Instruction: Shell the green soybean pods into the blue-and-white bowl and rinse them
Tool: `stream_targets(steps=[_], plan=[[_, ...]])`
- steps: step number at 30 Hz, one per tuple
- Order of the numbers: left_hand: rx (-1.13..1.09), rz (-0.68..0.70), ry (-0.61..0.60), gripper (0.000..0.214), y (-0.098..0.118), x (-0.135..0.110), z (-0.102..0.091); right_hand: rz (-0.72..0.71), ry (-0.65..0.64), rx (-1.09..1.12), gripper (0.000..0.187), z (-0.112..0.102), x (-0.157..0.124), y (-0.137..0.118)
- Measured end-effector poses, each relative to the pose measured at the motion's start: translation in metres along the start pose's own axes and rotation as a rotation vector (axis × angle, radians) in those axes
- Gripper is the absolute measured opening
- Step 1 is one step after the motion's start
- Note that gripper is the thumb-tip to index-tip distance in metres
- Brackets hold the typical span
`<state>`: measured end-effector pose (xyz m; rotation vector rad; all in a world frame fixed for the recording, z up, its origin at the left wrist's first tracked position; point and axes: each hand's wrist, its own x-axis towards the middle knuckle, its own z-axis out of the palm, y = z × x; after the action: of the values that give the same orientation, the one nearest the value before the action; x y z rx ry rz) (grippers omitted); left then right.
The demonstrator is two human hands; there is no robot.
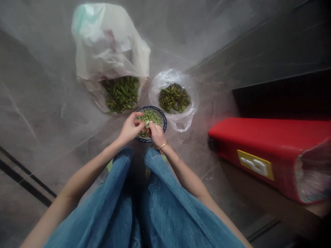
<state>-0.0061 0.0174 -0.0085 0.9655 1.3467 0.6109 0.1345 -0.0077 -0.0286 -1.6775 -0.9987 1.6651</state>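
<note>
Over a blue-rimmed bowl (165, 124) of shelled green beans (152, 116), my two hands meet. A small green bean pod (147, 123) is pinched where the fingertips come together. My left hand (130, 128) grips it from the left between thumb and fingers, its index finger reaching over the bowl. From the right, my right hand (157, 133) holds the same pod with the thumb on top. How far the pod is split cannot be made out. Beyond the bowl, unshelled pods (122, 93) fill the mouth of a large white plastic bag (111, 58).
A clear plastic bag (192, 91) stands open behind the bowl to the right, with brownish-green pods (174, 98) inside. Farther right is a red box-like object (266, 137) with a yellow label. My jeans-clad knees (152, 156) flank the near side. The floor (51, 110) is grey.
</note>
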Motion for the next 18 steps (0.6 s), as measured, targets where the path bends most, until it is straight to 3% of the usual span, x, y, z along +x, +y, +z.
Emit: stream_targets(steps=[3,10,18], plan=[[0.008,-0.096,0.025,0.036,-0.013,0.001,0.006,-0.043,0.027,-0.099,0.057,0.004,-0.008,0.008],[0.142,-0.012,0.064,0.031,-0.022,0.001,0.006,-0.081,0.033,-0.093,0.056,0.009,-0.012,0.004],[0.297,0.113,0.068,0.03,-0.011,-0.001,-0.002,0.097,-0.014,0.054,0.055,0.009,-0.003,0.015]])
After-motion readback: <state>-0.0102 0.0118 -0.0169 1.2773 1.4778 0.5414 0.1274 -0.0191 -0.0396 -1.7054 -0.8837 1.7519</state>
